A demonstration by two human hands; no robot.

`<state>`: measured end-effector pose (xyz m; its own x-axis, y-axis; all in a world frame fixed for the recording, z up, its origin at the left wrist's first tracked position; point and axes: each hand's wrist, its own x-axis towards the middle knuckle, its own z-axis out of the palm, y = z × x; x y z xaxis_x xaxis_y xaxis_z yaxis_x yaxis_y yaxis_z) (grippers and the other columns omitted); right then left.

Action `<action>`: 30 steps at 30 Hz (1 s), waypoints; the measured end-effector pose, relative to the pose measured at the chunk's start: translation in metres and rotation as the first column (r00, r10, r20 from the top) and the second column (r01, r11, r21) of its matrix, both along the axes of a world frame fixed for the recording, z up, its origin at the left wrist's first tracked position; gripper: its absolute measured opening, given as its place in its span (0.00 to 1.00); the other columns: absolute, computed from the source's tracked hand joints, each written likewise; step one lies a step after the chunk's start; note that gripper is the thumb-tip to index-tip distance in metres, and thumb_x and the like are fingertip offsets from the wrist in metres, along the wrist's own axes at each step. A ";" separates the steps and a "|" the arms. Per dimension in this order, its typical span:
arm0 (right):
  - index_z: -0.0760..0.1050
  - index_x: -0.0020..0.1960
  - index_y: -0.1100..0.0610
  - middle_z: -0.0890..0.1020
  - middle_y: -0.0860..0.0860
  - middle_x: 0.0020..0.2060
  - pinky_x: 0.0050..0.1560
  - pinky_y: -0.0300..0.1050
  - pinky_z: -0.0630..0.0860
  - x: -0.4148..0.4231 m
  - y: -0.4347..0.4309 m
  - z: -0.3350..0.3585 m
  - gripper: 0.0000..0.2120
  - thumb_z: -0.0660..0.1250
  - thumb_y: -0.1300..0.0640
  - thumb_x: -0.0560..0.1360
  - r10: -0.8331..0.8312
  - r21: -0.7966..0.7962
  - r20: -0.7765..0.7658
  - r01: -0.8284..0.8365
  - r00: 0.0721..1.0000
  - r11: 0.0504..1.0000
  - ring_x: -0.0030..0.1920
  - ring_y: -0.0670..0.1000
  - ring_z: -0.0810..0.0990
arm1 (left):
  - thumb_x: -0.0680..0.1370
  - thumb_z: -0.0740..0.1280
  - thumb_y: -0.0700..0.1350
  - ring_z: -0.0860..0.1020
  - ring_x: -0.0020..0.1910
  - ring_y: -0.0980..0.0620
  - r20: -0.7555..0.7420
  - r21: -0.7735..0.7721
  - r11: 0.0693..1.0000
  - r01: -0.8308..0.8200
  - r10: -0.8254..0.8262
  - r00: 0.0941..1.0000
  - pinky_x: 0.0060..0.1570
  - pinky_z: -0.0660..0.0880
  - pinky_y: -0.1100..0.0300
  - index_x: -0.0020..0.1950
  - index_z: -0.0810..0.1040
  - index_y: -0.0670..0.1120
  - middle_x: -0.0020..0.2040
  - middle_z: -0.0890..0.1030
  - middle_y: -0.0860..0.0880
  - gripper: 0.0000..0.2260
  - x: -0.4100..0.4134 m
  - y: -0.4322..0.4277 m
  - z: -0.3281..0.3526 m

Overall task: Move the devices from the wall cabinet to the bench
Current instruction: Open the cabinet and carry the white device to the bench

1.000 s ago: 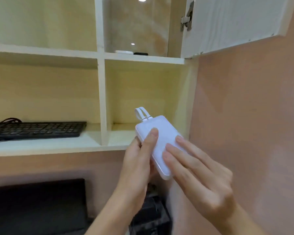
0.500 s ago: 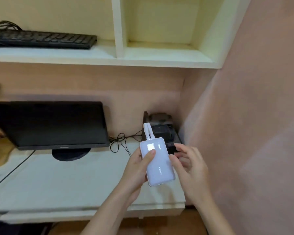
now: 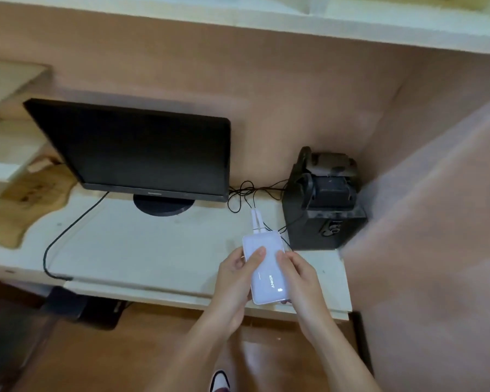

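Note:
A white power bank [image 3: 267, 274] with a short looped white cable at its far end is held low over the right front part of the pale bench [image 3: 142, 250]. My left hand [image 3: 236, 278] grips its left edge with the thumb across the top. My right hand [image 3: 300, 281] holds its right edge. Whether the power bank touches the bench I cannot tell. The underside of the wall cabinet's bottom shelf [image 3: 266, 21] runs along the top of the view.
A black monitor [image 3: 136, 148] stands at the back of the bench, its cable trailing off the front edge. A black box-shaped device [image 3: 323, 202] sits in the right corner against the pink wall [image 3: 436, 236], with thin black wires beside it. Wooden shelves are at far left.
The view has tilted down from the cabinet shelves to the bench. Both hands have carried the power bank down from the cabinet's lower right compartment to just above the bench.

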<state>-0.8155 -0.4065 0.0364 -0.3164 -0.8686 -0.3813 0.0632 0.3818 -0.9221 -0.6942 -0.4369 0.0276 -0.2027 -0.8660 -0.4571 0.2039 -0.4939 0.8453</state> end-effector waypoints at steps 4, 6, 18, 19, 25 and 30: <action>0.75 0.46 0.60 0.78 0.54 0.37 0.24 0.37 0.67 0.026 -0.012 -0.007 0.12 0.63 0.51 0.80 0.046 0.054 0.012 -0.046 0.999 0.997 0.31 0.49 0.75 | 0.80 0.69 0.49 0.86 0.47 0.45 0.003 0.009 0.998 -0.066 0.066 0.998 0.46 0.81 0.46 0.60 0.81 0.44 0.54 0.86 0.41 0.12 0.024 -0.005 -0.009; 0.76 0.46 0.58 0.78 0.54 0.37 0.24 0.36 0.68 0.036 -0.016 -0.009 0.11 0.63 0.52 0.81 0.084 0.057 0.034 -0.086 0.996 0.995 0.30 0.48 0.76 | 0.81 0.68 0.48 0.86 0.47 0.43 0.009 0.017 0.994 -0.109 0.109 0.994 0.45 0.81 0.44 0.59 0.81 0.44 0.53 0.86 0.40 0.11 0.034 -0.007 -0.013; 0.77 0.48 0.58 0.81 0.54 0.39 0.33 0.45 0.72 0.087 -0.050 -0.020 0.11 0.63 0.51 0.80 0.534 0.056 0.138 -0.545 0.834 0.837 0.34 0.52 0.79 | 0.76 0.71 0.53 0.84 0.54 0.34 0.025 0.033 0.823 -0.568 0.567 0.823 0.54 0.77 0.27 0.59 0.82 0.45 0.55 0.85 0.38 0.16 0.085 0.015 -0.016; 0.77 0.48 0.58 0.81 0.54 0.40 0.35 0.47 0.71 0.091 -0.051 -0.020 0.11 0.64 0.50 0.79 0.589 0.049 0.131 -0.598 0.798 0.800 0.36 0.51 0.79 | 0.76 0.71 0.52 0.84 0.54 0.35 0.027 0.032 0.785 -0.619 0.619 0.785 0.55 0.77 0.28 0.59 0.82 0.45 0.56 0.85 0.39 0.16 0.087 0.023 -0.014; 0.77 0.43 0.56 0.80 0.51 0.37 0.32 0.42 0.68 0.121 -0.035 -0.023 0.11 0.66 0.50 0.78 0.826 -0.008 0.094 -0.829 0.556 0.559 0.37 0.51 0.77 | 0.82 0.67 0.46 0.86 0.46 0.43 0.003 0.052 0.535 -0.843 0.844 0.536 0.35 0.82 0.50 0.60 0.81 0.42 0.55 0.85 0.38 0.10 0.096 0.077 -0.004; 0.78 0.47 0.56 0.83 0.56 0.44 0.33 0.45 0.72 0.154 0.002 -0.022 0.09 0.66 0.50 0.78 0.940 -0.026 0.093 -0.943 0.328 0.331 0.41 0.52 0.81 | 0.82 0.67 0.44 0.86 0.45 0.44 -0.033 0.042 0.339 -0.940 0.941 0.338 0.38 0.83 0.45 0.59 0.81 0.42 0.52 0.85 0.40 0.09 0.106 0.137 0.000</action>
